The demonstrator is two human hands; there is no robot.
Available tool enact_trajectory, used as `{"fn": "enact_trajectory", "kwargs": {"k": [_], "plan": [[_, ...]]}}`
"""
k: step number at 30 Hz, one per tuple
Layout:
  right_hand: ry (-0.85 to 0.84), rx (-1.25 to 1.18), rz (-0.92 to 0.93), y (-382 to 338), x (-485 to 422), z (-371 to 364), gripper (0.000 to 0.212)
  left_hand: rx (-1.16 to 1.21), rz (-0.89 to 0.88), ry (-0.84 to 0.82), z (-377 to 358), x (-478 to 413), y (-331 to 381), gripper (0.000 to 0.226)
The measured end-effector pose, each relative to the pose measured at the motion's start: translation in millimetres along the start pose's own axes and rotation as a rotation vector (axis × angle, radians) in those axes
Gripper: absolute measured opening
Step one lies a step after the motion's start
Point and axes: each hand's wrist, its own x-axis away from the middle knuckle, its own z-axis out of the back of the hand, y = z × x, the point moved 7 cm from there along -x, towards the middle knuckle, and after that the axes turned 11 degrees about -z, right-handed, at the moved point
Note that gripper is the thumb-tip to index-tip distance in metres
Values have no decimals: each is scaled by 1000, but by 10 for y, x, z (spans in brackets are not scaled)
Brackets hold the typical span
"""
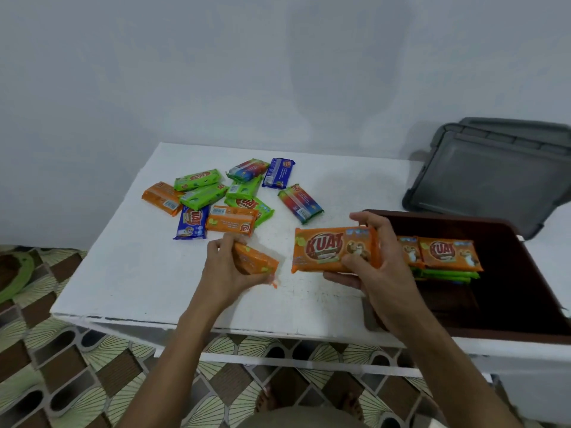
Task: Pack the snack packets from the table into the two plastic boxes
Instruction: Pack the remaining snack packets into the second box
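**One box started, most of the pile still to go**

Your brown box [525, 330] stands at 3 o'clock on the white table [123, 273]. It already holds a short stack, with orange packets [448, 253] on top and green packets [445, 275] beneath. Dark floor shows in front of the stack.

Your right hand [383, 273] grips an orange KUAT packet [324, 250] by its right end, thumb on the face and fingers curled behind. The packet is just beside the box's left wall. Your left hand [222, 270] has its fingers curled round a second orange packet [255, 261], low over the table at 6 o'clock.

I judge that less than half is done. About ten packets lie in a loose pile [228, 196] at 11 o'clock.

At 1 o'clock, grey plastic pieces [494, 174] lean stacked. I cannot tell whether they are lids or the second box, and no packets show in them.
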Motion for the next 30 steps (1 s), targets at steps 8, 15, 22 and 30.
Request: {"fn": "enact_trajectory", "kwargs": {"k": [8,15,22,30], "plan": [[128,111,84,-271,65,927,36,344,-192,190,-206,35,770,23],[105,290,36,-277,-94,1596,32,780,-159,255,-528,-65,1293,23],[-3,477,-23,9,-542,1655,22,1009,-93,224,-873,-121,1458,32],[225,1365,151,47,-614,1603,34,882,-206,202,-1040,-154,1697,25]]}}
